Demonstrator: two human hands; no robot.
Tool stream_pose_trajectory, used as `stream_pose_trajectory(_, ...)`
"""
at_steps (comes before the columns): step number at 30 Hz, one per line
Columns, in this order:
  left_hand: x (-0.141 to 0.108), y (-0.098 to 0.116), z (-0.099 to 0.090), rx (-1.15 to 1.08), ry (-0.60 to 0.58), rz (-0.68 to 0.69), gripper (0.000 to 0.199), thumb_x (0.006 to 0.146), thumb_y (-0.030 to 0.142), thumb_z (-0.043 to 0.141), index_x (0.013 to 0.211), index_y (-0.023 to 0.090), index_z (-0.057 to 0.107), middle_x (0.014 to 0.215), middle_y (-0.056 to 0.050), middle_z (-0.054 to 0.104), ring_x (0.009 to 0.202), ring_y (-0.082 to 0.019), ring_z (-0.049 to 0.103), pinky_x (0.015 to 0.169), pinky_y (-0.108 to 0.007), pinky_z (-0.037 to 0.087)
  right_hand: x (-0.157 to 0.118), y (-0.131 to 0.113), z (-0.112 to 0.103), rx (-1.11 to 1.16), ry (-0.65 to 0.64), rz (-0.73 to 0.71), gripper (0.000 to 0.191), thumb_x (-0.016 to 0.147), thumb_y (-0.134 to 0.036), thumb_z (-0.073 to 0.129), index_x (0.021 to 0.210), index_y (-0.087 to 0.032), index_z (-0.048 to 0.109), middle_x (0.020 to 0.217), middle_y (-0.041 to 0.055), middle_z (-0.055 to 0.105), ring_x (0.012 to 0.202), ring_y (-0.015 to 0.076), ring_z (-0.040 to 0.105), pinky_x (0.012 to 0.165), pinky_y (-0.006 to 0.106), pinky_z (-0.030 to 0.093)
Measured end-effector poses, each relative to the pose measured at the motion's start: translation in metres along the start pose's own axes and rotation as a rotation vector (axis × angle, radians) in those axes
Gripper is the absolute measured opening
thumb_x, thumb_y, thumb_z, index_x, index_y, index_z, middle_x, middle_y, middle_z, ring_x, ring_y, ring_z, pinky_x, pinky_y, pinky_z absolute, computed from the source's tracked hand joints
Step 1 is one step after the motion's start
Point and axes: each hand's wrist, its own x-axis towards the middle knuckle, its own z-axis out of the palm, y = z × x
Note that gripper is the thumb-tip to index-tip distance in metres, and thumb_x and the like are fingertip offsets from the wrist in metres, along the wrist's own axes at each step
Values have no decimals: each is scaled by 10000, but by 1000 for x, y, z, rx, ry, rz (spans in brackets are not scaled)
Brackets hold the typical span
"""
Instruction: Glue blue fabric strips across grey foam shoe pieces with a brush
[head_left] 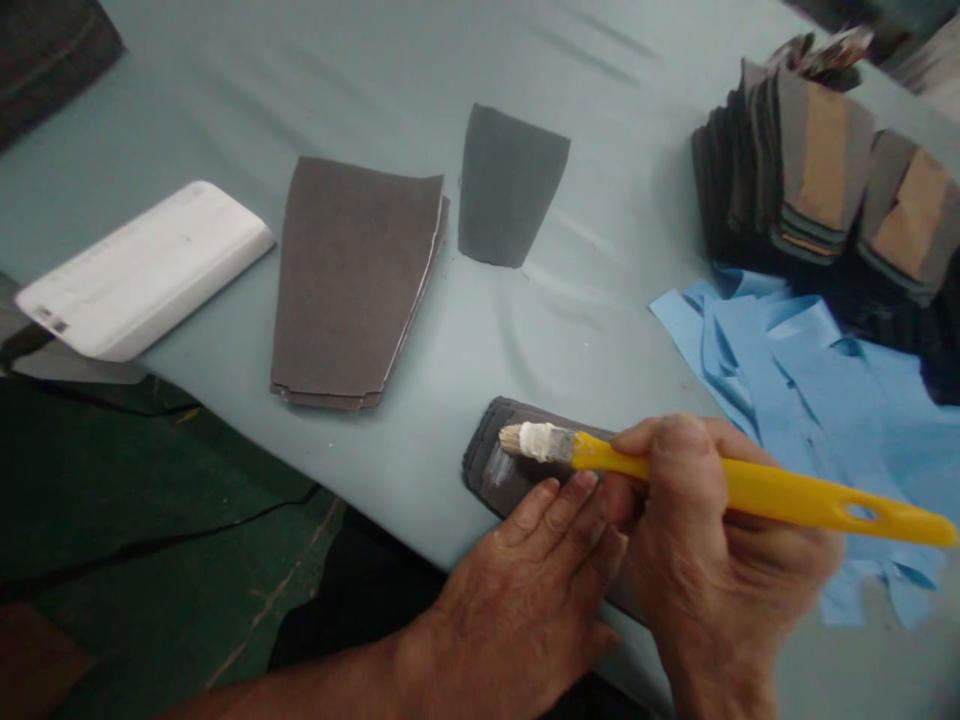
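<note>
Right hand (pixel 720 540) clenches a yellow plastic brush (pixel 750 482), white-clotted bristles dabbing a dark fabric stack (pixel 502 475), held flat under the left hand's (pixel 517 590) spread fingers!

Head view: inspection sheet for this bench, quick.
surface: pale blue sheet, creased in places
job's things: yellow-handled brush, bristles over dark panel; white smear on both
clutter: two dark pieces, white slab, stacked panels, blue sheets
hands: left hand flat on panel; right hand gripping brush
cables: black cable on floor
surroundings: green floor
</note>
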Motion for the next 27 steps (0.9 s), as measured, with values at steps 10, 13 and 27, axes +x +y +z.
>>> stream_pose_trajectory(10, 2, 0, 1, 63, 19, 50, 696, 1079, 484, 528, 1601, 38, 414, 1709, -184, 403, 1642, -342, 262, 1369, -454, 182, -1, 9, 5, -63, -39, -102, 331, 1041, -298, 609, 735, -197, 685, 550, -62, 617, 426, 62, 576, 440, 116, 459)
stream_pose_trajectory(13, 1, -1, 0, 73, 54, 26, 731, 1069, 522, 535, 1603, 38, 415, 1699, -171, 426, 1641, -328, 270, 1367, -437, 167, 1, 15, 6, -43, 0, -97, 323, 1044, -309, 624, 753, -192, 699, 563, -58, 623, 426, 65, 569, 439, 132, 457)
stream_pose_trajectory(27, 5, 2, -4, 81, 79, 16, 542, 1103, 337, 474, 1578, 75, 464, 1608, -110, 564, 1517, -246, 485, 1323, -389, 268, -28, 13, 0, 111, -35, 38, 348, 1078, -358, 601, 784, -194, 686, 521, -67, 548, 408, 92, 530, 492, 215, 497)
